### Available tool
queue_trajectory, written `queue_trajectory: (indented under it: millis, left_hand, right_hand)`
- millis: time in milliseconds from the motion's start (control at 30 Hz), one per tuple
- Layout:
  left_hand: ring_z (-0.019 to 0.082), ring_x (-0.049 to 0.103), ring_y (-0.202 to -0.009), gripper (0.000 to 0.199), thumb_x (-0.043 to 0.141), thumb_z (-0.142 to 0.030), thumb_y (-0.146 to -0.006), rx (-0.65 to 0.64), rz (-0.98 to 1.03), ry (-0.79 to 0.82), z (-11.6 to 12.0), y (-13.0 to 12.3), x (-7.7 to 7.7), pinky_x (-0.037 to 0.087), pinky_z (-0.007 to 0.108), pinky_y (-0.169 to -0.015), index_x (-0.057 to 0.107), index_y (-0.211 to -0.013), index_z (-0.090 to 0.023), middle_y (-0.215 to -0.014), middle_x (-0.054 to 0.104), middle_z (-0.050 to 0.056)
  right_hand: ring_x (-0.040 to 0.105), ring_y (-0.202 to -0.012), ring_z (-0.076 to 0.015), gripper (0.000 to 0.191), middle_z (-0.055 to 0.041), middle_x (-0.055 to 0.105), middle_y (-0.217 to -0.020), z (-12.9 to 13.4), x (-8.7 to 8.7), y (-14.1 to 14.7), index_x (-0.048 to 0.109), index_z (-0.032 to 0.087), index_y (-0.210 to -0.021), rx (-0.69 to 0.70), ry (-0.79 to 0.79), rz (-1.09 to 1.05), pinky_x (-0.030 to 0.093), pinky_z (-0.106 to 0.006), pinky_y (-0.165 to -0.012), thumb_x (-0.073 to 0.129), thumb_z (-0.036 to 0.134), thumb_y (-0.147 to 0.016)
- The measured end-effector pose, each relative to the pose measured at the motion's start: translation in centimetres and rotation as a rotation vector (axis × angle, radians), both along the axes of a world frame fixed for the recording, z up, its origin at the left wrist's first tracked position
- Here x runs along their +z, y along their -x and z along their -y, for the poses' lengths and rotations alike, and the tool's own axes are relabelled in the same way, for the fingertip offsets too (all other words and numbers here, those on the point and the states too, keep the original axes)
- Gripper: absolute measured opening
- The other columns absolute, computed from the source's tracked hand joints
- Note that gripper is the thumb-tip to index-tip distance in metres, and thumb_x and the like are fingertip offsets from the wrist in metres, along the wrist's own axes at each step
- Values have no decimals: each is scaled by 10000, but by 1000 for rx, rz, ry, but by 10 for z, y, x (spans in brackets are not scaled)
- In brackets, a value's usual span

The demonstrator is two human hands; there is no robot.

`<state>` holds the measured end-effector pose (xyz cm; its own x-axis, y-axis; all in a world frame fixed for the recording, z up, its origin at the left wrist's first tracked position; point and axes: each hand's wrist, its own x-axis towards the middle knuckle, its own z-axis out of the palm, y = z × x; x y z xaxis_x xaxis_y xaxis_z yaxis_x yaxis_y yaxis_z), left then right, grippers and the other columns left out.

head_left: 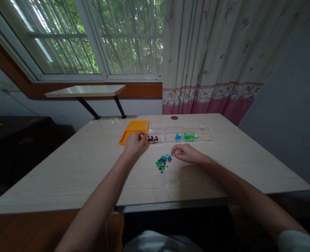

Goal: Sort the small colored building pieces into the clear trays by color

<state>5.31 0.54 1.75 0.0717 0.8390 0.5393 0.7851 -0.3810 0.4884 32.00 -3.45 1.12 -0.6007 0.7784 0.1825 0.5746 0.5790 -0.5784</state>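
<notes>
A loose pile of small blue, green and brown plastic pieces [162, 162] lies on the table. At its upper right edge, my right hand [187, 153] pinches a small blue piece [172, 153] between thumb and fingertips. My left hand [134, 142] is at the left end of a clear lidded box with its fingers drawn together; whatever they hold is too small to make out. Beside those fingers, brown pieces [153, 139] fill one compartment. Further right in the box sit blue pieces [178, 137], green pieces [189, 136] and a few yellow pieces [204, 137].
An open orange case [136, 125] stands behind my left hand. The pale wooden table [92, 168] bears a small raised shelf [86, 91] at its back left. A round dark cable hole [174, 118] is near the back edge, below the curtain [210, 70].
</notes>
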Motion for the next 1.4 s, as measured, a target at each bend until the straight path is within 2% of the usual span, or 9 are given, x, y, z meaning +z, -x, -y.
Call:
queue_trajectory:
  millis: [133,233,567,800,967,1033,1167,1233,1400]
  left_hand:
    - [77,427,-456,231,526,-321,-770,-397,-55,227,18,-34,-1,268,173,-438,671,-791,-143,-512,526,-16]
    - [64,406,-447,275,551,-386,-763,-525,-90,287,32,-51,1,263,168,-451,674,-823,-147,-487,491,-34]
    - [57,381,-440,275,552,-401,-773,-570,-111,242,37,-56,1,253,168,-477,669,-813,-156,-463,452,-52]
    - [54,399,-454,266,543,-394,-781,-566,-76,240,37,-57,1,269,158,-485,660,-838,-161,-486,459,-54]
    - [72,434,-484,248,535,-357,-790,-563,-108,249,37,-57,1,293,172,-497,640,-905,-164,-513,481,-47]
    - [86,463,-526,238,541,-333,-788,-593,-165,247,38,-57,2,322,180,-521,636,-934,-172,-562,516,-32]
    - [116,527,-692,207,544,-316,-788,-664,-290,214,42,-58,5,385,200,-631,656,-913,-192,-783,579,26]
    - [125,540,-749,205,532,-312,-798,-673,-328,217,43,-58,5,396,205,-676,661,-912,-202,-845,580,37]
    - [123,554,-759,208,492,-273,-819,-704,-352,237,43,-58,5,399,195,-676,664,-914,-201,-849,594,34]
  right_hand:
    - [370,-433,-60,175,72,450,-489,2,1,2,592,154,-895,-45,-62,-59,280,-170,-491,509,257,-780]
    - [382,-433,-60,165,75,456,-481,2,-1,4,588,155,-889,-51,-92,-52,284,-169,-500,519,246,-770]
    - [413,-437,-60,137,70,474,-484,4,-2,9,592,164,-870,-44,-137,-57,286,-162,-494,530,234,-769]
    - [458,-467,-74,190,45,535,-516,3,-5,10,617,179,-875,-113,-169,-70,302,-173,-510,549,329,-781]
    - [437,-444,-73,187,44,525,-497,2,-1,6,635,182,-853,-156,-210,-97,309,-176,-502,533,324,-784]
    - [437,-445,-78,208,39,517,-495,0,3,2,639,182,-859,-238,-244,-137,320,-180,-501,520,337,-787]
    - [436,-454,-90,231,28,512,-500,-4,9,-6,646,182,-861,-408,-325,-195,341,-193,-511,511,352,-783]
    - [435,-456,-92,230,25,510,-499,-5,10,-7,648,183,-857,-429,-350,-191,343,-195,-513,509,350,-782]
    - [443,-461,-94,225,23,494,-494,-3,11,-6,651,182,-853,-407,-369,-159,346,-196,-523,504,337,-781]
